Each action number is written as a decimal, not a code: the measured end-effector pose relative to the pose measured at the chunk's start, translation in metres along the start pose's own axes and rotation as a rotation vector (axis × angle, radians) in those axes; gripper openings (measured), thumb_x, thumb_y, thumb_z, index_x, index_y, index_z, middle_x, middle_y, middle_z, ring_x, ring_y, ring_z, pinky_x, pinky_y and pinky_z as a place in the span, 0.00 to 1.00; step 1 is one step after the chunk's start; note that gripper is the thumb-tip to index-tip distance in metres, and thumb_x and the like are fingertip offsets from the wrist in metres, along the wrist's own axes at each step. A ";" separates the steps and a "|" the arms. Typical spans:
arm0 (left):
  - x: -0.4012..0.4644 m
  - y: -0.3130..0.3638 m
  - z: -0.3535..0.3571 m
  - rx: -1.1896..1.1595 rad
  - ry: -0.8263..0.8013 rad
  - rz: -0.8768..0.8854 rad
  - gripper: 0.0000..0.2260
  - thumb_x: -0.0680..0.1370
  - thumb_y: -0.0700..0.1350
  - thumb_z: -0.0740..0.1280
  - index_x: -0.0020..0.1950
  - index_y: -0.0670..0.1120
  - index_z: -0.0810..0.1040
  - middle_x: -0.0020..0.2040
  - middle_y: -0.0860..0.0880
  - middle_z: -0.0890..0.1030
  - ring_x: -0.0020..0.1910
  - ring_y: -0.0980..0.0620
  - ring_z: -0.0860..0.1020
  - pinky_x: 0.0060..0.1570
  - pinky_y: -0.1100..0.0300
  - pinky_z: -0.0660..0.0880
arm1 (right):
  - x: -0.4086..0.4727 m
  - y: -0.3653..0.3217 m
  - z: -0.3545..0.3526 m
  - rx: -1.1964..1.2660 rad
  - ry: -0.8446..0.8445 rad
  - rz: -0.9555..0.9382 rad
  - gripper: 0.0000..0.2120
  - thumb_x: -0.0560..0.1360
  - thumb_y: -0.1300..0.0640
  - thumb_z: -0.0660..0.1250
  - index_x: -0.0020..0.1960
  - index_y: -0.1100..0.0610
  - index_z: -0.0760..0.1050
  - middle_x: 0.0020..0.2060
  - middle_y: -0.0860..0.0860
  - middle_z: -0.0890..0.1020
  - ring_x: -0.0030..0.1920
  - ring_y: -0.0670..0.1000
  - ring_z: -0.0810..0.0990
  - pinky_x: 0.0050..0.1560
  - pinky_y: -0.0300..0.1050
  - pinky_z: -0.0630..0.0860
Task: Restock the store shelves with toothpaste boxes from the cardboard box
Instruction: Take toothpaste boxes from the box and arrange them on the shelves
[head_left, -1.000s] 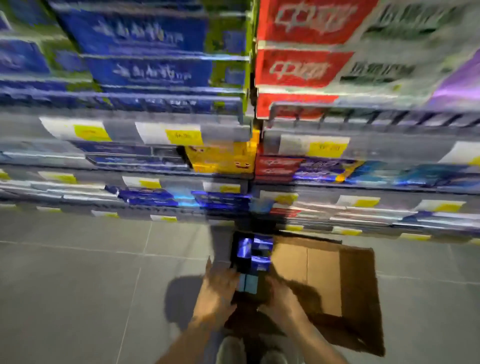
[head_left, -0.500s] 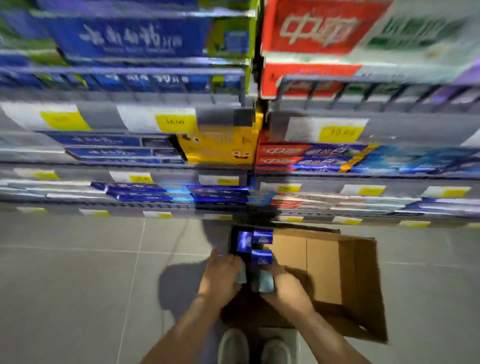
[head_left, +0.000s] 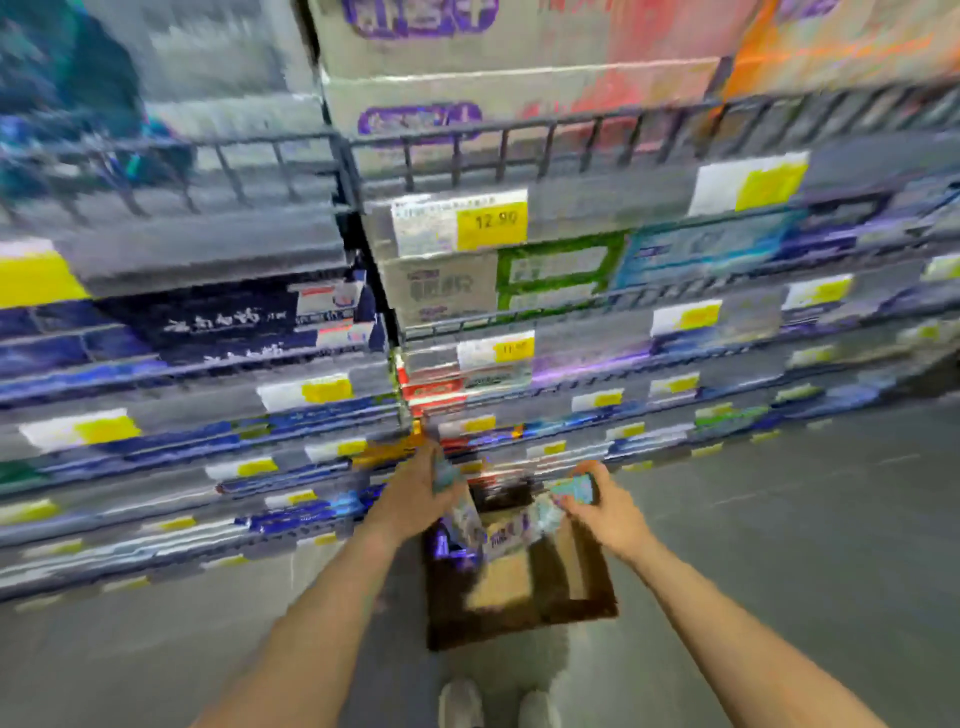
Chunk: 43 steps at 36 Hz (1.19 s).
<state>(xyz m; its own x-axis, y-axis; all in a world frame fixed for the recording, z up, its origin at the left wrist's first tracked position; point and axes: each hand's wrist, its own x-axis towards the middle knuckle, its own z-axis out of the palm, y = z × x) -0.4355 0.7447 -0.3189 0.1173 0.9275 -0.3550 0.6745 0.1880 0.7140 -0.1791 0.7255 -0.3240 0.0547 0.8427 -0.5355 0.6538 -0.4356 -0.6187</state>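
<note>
Toothpaste boxes (head_left: 511, 530) are gripped at either end by the left hand (head_left: 415, 499) and right hand (head_left: 605, 512), long axis crosswise, above the cardboard box (head_left: 519, 597), shelves (head_left: 571, 332) ahead

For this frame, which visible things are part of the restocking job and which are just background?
In the job:
- left hand, gripping toothpaste boxes
- right hand, gripping a toothpaste box
- cardboard box on the floor
- store shelves

Background:
- yellow price tag reading 12.90
- person's shoes
- grey floor
</note>
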 end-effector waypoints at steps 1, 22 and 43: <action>0.000 0.013 -0.005 0.023 0.002 0.012 0.17 0.72 0.44 0.72 0.56 0.41 0.71 0.46 0.47 0.74 0.46 0.49 0.75 0.40 0.62 0.63 | -0.006 -0.003 -0.013 0.035 0.021 0.005 0.23 0.73 0.55 0.70 0.63 0.61 0.68 0.46 0.52 0.76 0.46 0.49 0.75 0.43 0.36 0.65; -0.046 0.303 0.086 0.186 0.071 0.250 0.11 0.80 0.49 0.61 0.53 0.42 0.73 0.48 0.46 0.76 0.47 0.47 0.74 0.39 0.58 0.63 | -0.132 0.102 -0.309 0.708 0.284 0.153 0.10 0.78 0.53 0.62 0.52 0.60 0.69 0.42 0.56 0.78 0.37 0.54 0.79 0.28 0.43 0.80; -0.032 0.568 0.171 0.283 0.094 0.492 0.25 0.71 0.61 0.61 0.66 0.55 0.74 0.57 0.49 0.80 0.52 0.51 0.78 0.50 0.54 0.77 | -0.186 0.159 -0.557 1.052 0.387 -0.049 0.12 0.80 0.49 0.56 0.57 0.54 0.71 0.42 0.55 0.80 0.37 0.54 0.78 0.25 0.40 0.78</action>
<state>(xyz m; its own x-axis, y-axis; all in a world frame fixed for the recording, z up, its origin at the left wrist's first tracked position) 0.0685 0.7668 -0.0050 0.4099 0.9111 0.0429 0.7271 -0.3548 0.5877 0.3356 0.6756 -0.0027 0.3967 0.8282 -0.3959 -0.2913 -0.2954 -0.9099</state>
